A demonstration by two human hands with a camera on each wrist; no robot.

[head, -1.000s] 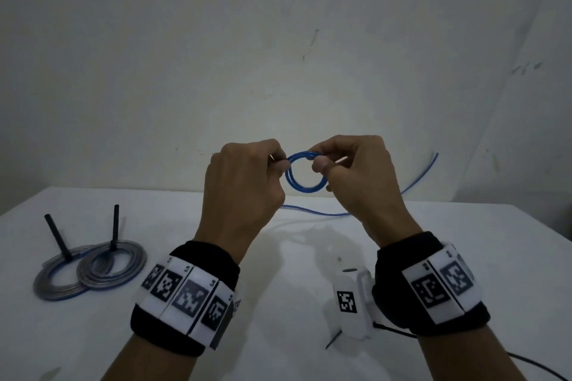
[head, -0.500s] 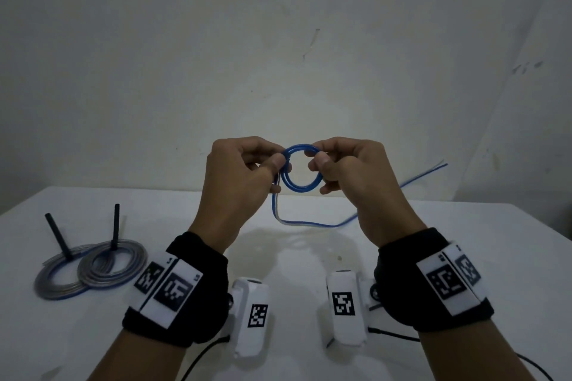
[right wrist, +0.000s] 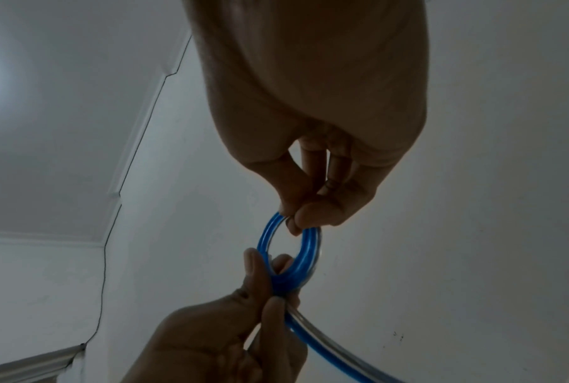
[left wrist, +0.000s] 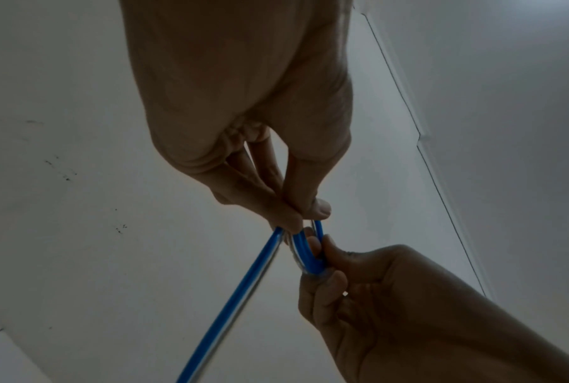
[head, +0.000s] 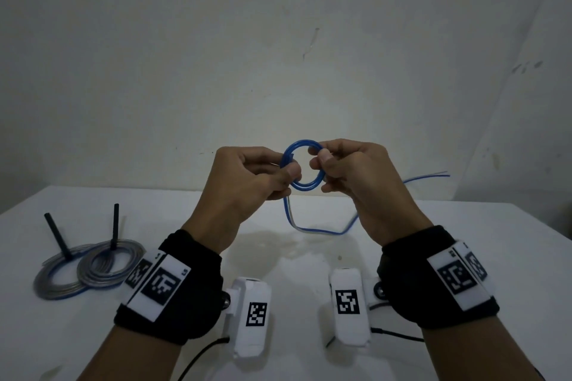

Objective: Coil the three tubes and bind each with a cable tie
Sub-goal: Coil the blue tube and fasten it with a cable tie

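**Blue tube coil held mid-air betw. both hands**

White walls (head: 216, 56) filled the background, scuffed w/ a few dark marks; a thin crack line ran up to the ceiling in both wrist views. White table (head: 309, 257) sat below, taking up the lower half of the head view.

Both forearms reached in from the bottom edge, each w/ a black wristband carrying white marker tags and a white camera unit.

At far left of the table lay two finished coils (head: 89, 272) of clear/grey tubing, overlapping each other, each w/ a black cable tie tail sticking up (head: 115, 226).

Left hand (head: 247, 182) was raised above the table, fingers curled, thumb and forefinger pinching the left side of the blue tube (head: 305, 192). Right hand (head: 356, 173) was level w/ it, just beside, fingers curled too, thumb and forefinger pinching the right side of the same small coil.

Coil was a few tight loops, roughly upright, facing the head cam, held in the air between the two hands. Its loose tail dropped from under the left hand, curved just above or on the table (couldn't tell which), passed behind the right wrist and stuck out to the right toward the wall. Tail looked blue w/ a clear/white stripe.
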